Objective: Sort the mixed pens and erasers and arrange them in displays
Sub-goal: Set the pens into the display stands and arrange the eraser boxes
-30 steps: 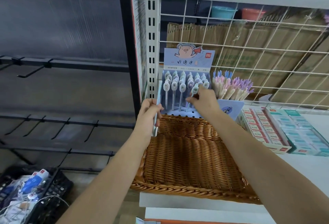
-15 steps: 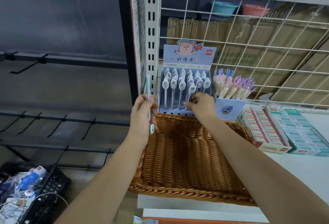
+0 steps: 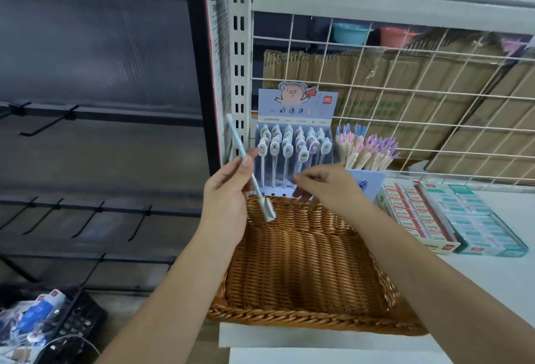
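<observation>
Pen [image 3: 238, 140] now aslant in left hand [image 3: 227, 201]

Left hand [image 3: 228, 198] holding one pale-blue pen [image 3: 249, 169], right hand [image 3: 324, 187] at the pen display [image 3: 295, 137].
I see the pen tilted, wide end down over the wicker basket [image 3: 304, 276] back rim; right fingers loosely curled, nothing in them, by the display's holed base. Eraser boxes [image 3: 451, 219] sit right.

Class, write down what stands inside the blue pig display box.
Pens with oval toppers stand upright in the display box. The right hand covers its lower right part, hiding what stands there.
</observation>
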